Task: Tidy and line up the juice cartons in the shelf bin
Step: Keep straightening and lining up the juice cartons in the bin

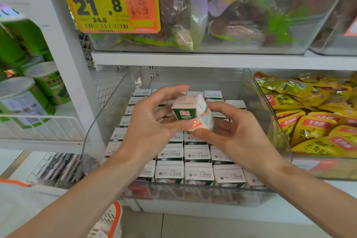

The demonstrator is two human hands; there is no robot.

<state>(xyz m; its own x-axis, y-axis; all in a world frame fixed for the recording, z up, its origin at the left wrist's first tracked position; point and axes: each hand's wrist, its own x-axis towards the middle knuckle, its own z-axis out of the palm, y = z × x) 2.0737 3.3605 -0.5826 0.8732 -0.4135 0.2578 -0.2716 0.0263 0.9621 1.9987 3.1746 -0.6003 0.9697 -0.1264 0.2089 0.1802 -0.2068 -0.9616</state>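
One juice carton (190,116) is held tilted above the middle of the clear shelf bin (193,192), apart from the cartons packed in it. It is grasped by both hands. The left hand (152,121) is curled round its left side and top, and the right hand (237,133) round its lower right side. Inside the bin the packed cartons (197,153) stand upright in rows. Five tops are counted in the front row, but the middle rows are covered by the hands, so the total cannot be told. Right of the bin yellow pouches (313,121) are piled. Left of it green cans (29,92) are partly cut off.
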